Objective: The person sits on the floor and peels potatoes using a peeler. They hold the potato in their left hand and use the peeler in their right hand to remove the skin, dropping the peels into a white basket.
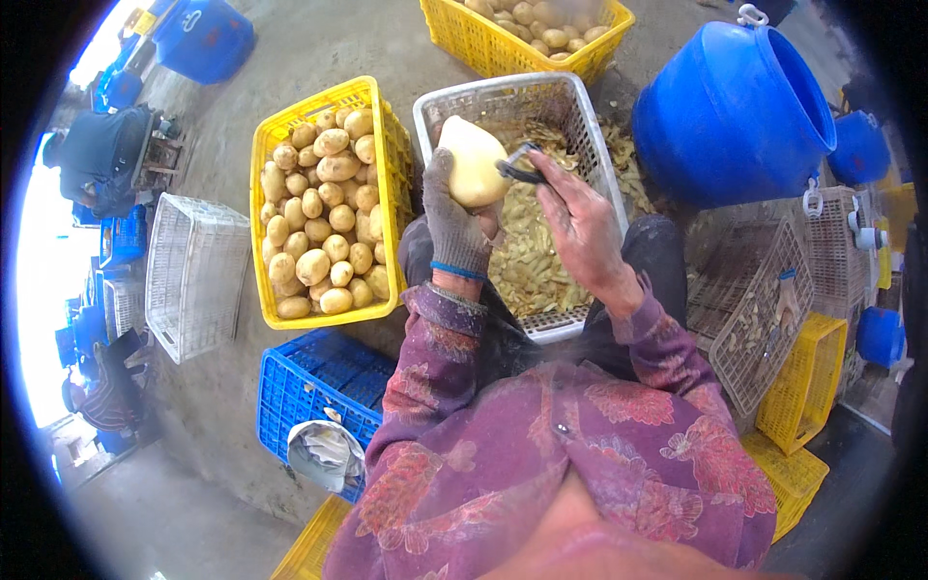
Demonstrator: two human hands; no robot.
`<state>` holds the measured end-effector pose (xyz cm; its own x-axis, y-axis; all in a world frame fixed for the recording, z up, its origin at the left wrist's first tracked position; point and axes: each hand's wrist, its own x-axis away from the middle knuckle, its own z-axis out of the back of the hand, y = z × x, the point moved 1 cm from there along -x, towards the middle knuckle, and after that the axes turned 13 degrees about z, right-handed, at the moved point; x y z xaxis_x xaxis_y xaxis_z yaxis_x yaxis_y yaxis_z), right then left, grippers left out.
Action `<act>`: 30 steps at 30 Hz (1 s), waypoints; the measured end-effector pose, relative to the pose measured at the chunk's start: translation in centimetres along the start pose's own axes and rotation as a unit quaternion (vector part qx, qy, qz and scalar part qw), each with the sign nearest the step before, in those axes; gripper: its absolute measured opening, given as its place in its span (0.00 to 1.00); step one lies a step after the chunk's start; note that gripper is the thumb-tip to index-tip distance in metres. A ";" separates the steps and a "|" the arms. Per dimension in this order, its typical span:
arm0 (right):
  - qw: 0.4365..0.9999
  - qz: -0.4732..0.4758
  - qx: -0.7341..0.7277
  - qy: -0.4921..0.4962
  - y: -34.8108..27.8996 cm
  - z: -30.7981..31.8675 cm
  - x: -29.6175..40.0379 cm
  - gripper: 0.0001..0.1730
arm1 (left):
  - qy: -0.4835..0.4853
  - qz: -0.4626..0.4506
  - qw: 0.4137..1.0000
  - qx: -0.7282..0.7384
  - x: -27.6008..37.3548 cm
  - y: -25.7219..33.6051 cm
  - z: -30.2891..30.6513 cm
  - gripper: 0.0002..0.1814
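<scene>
In my left hand [458,221], which wears a grey knit glove with a blue cuff edge, rests a large peeled potato [473,163], pale yellow and smooth. My bare right hand [580,221] grips a dark-handled peeler [519,168], its head close to the potato's right side; whether the blade touches cannot be told. Both hands are above a whitish plastic crate [611,174] between my knees, with a heap of peelings [536,261] in it. Just left of it stands a yellow crate [259,217] full of unpeeled potatoes [337,168].
Another yellow crate [464,45] of potatoes is ahead. A blue barrel [714,116] leans at the right, near stacked crates [761,319]. A blue crate [319,391] bearing a pale cap [326,453] and a white crate [196,275] lie left. A person [109,156] sits farther off.
</scene>
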<state>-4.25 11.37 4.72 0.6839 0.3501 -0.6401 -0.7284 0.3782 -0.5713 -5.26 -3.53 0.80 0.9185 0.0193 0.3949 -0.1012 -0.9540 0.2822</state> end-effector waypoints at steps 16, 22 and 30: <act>0.999 0.014 -0.029 -0.042 1.1 0.7 -3.9 0.20 | -0.048 0.062 0.996 -0.032 0.3 -0.2 -0.3 0.25; 0.998 -0.026 -0.049 -0.030 0.0 -1.5 -1.1 0.20 | -0.008 0.011 1.000 -0.009 0.0 -0.2 0.1 0.26; 0.989 -0.105 -0.090 -0.042 -1.0 1.7 1.5 0.20 | -0.052 0.010 0.998 -0.037 -0.2 0.4 0.8 0.26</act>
<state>-2.45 12.94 5.17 0.8171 0.3524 -0.4562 -0.5596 0.2947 -0.7746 -5.15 -4.13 0.13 0.9502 -0.0332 0.3098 -0.1437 -0.9290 0.3411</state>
